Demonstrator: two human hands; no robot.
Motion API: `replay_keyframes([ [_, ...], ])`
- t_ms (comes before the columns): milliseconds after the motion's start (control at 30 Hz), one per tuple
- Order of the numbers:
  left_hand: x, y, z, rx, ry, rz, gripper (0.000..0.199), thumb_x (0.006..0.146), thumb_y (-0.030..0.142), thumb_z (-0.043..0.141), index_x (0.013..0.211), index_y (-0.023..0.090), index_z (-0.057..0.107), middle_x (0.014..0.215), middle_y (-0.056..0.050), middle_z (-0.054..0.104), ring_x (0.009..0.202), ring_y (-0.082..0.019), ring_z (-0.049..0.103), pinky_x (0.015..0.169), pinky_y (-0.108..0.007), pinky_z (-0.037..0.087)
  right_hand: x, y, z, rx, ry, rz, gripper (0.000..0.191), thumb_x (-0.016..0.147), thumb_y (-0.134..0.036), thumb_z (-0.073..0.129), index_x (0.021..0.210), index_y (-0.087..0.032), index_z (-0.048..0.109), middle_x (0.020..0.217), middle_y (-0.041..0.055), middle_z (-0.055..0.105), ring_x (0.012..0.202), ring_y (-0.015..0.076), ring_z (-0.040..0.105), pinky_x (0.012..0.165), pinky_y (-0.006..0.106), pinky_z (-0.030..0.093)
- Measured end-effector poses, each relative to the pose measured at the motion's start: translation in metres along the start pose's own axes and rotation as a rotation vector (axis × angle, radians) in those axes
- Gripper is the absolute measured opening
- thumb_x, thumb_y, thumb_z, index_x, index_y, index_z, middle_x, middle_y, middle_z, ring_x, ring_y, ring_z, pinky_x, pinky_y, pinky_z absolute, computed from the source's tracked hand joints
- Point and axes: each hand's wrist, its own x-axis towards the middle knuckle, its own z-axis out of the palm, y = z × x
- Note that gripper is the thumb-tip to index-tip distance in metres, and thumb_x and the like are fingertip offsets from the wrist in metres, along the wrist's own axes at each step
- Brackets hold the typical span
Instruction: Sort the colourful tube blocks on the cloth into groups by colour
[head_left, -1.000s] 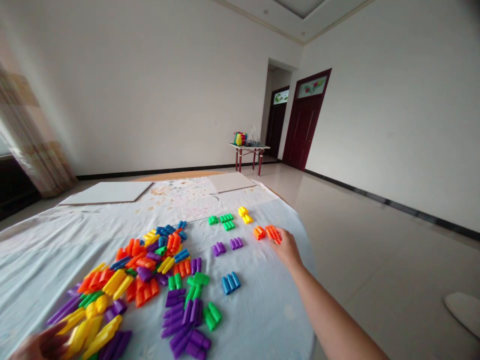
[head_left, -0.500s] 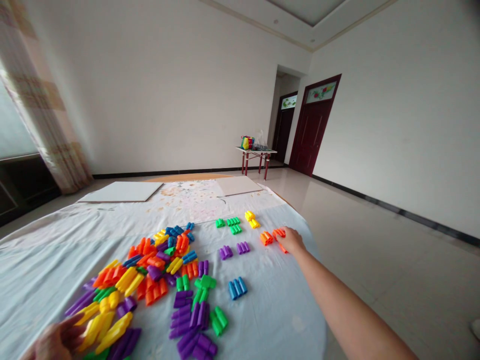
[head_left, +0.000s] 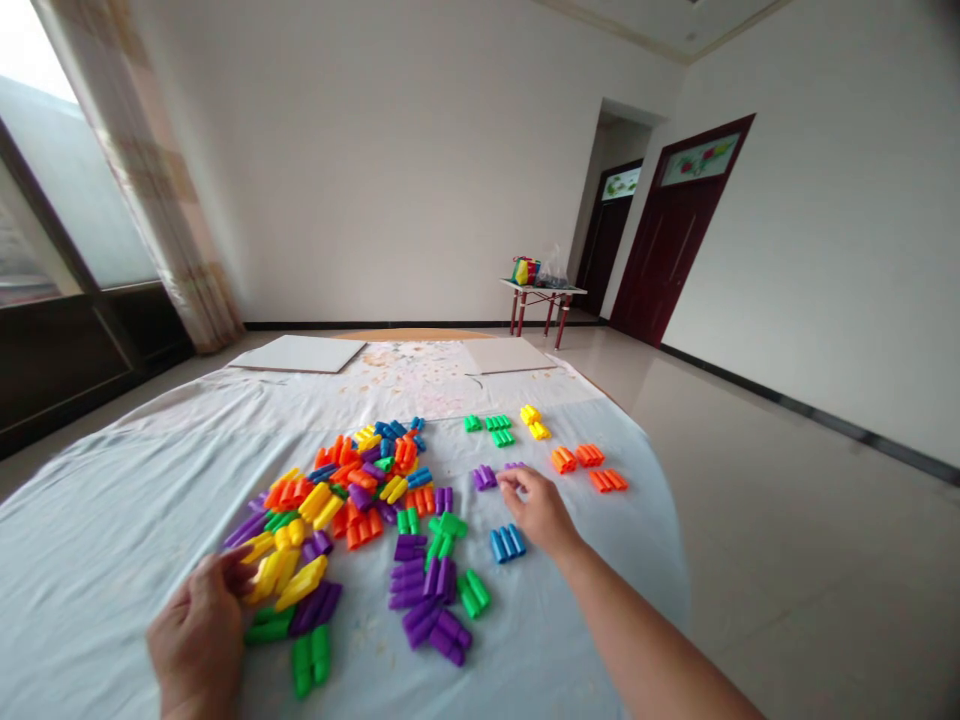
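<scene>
Several ribbed plastic pieces lie on the cloth-covered table. My left hand (head_left: 206, 615) is at the left edge of a mixed pile, its fingers bent against a yellow piece (head_left: 259, 547); whether it grips that piece is hard to tell. My right hand (head_left: 536, 505) hovers near the purple pieces (head_left: 484, 477), thumb and fingertips together, with nothing visible between them. Right of it lie orange pieces (head_left: 608, 481). Below it is a blue piece (head_left: 508, 543). Green pieces (head_left: 498, 423) and yellow pieces (head_left: 535, 421) lie farther back.
Two flat boards, one white (head_left: 300, 353) and one beige (head_left: 510, 355), lie at the table's far side. Beyond stands a small table (head_left: 544, 290) with a colourful bag and a plastic bag. The cloth's rounded edge (head_left: 671, 520) runs along the right.
My right hand has let go of the orange piece and moved left toward the purple ones. The view has shifted left, showing more of my left hand.
</scene>
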Motion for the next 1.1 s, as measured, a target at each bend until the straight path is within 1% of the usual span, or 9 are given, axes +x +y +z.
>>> replay_keyframes([
  [67,-0.003,0.008,-0.001,-0.055,0.001,-0.103,0.037,0.072,0.043,0.05,0.08,0.013,0.068,0.061,-0.002,0.06,0.053,-0.014,0.052,0.045,-0.024,0.041,-0.007,-0.013,0.017,0.029,-0.088,0.002,0.017,0.083,-0.016,0.053,0.092,-0.017,0.067,0.085,0.0062,0.071,0.079,0.0176,0.064,0.077,0.03,0.05],
  [167,-0.007,0.015,0.001,-0.096,0.013,-0.122,0.037,0.071,0.045,0.05,0.079,0.012,0.067,0.06,-0.001,0.058,0.052,-0.013,0.05,0.047,-0.024,0.04,-0.012,-0.024,0.031,0.016,-0.194,-0.021,0.015,0.082,-0.014,0.056,0.092,-0.017,0.068,0.086,0.0057,0.07,0.084,0.0183,0.064,0.08,0.031,0.049],
  [367,-0.005,0.007,0.002,-0.123,-0.018,-0.114,0.044,0.071,0.051,0.05,0.081,0.012,0.067,0.061,-0.001,0.057,0.052,-0.014,0.049,0.046,-0.026,0.04,-0.015,-0.04,0.041,-0.109,-0.34,-0.041,0.025,0.08,-0.013,0.059,0.104,-0.017,0.067,0.102,0.0076,0.069,0.102,0.0227,0.059,0.092,0.037,0.043],
  [500,-0.002,0.001,0.001,-0.119,-0.024,-0.117,0.046,0.072,0.052,0.049,0.081,0.011,0.067,0.062,-0.002,0.058,0.052,-0.013,0.049,0.048,-0.026,0.041,-0.019,-0.043,0.042,-0.163,-0.418,-0.029,0.028,0.083,-0.015,0.057,0.109,-0.018,0.066,0.104,0.0076,0.069,0.103,0.0236,0.058,0.093,0.04,0.04],
  [633,-0.003,0.002,0.001,-0.114,-0.025,-0.121,0.046,0.073,0.053,0.049,0.081,0.012,0.067,0.062,-0.002,0.058,0.053,-0.013,0.049,0.047,-0.026,0.04,-0.022,-0.042,0.039,-0.096,-0.44,-0.08,0.038,0.077,-0.009,0.056,0.112,-0.021,0.065,0.105,0.0049,0.069,0.102,0.0222,0.057,0.092,0.04,0.041],
  [733,-0.004,0.003,0.001,-0.104,-0.031,-0.12,0.046,0.073,0.053,0.049,0.081,0.012,0.068,0.062,-0.001,0.057,0.054,-0.014,0.049,0.048,-0.026,0.041,-0.023,-0.042,0.038,0.002,-0.46,-0.17,0.05,0.071,-0.002,0.052,0.114,-0.022,0.064,0.11,0.0035,0.069,0.104,0.0202,0.057,0.094,0.038,0.042],
  [867,-0.003,0.001,0.001,-0.106,-0.026,-0.145,0.043,0.074,0.051,0.05,0.084,0.013,0.068,0.065,-0.002,0.058,0.055,-0.014,0.051,0.048,-0.025,0.042,-0.025,-0.044,0.04,0.127,-0.496,-0.28,0.057,0.065,0.001,0.047,0.114,-0.021,0.065,0.115,0.0045,0.068,0.109,0.0174,0.058,0.1,0.035,0.043],
  [1000,-0.002,0.001,0.0,-0.105,-0.026,-0.151,0.04,0.074,0.049,0.051,0.083,0.014,0.068,0.064,-0.001,0.059,0.055,-0.013,0.051,0.048,-0.025,0.042,-0.027,-0.042,0.037,0.177,-0.461,-0.251,0.057,0.067,0.002,0.043,0.116,-0.019,0.064,0.123,0.0072,0.064,0.114,0.0154,0.058,0.101,0.032,0.044],
  [1100,-0.004,0.003,-0.001,-0.096,-0.024,-0.141,0.04,0.074,0.048,0.05,0.082,0.013,0.068,0.063,-0.001,0.058,0.054,-0.013,0.05,0.048,-0.025,0.041,-0.027,-0.039,0.032,0.113,-0.401,-0.193,0.047,0.073,-0.003,0.046,0.114,-0.017,0.064,0.121,0.0095,0.064,0.114,0.018,0.057,0.1,0.035,0.045],
])
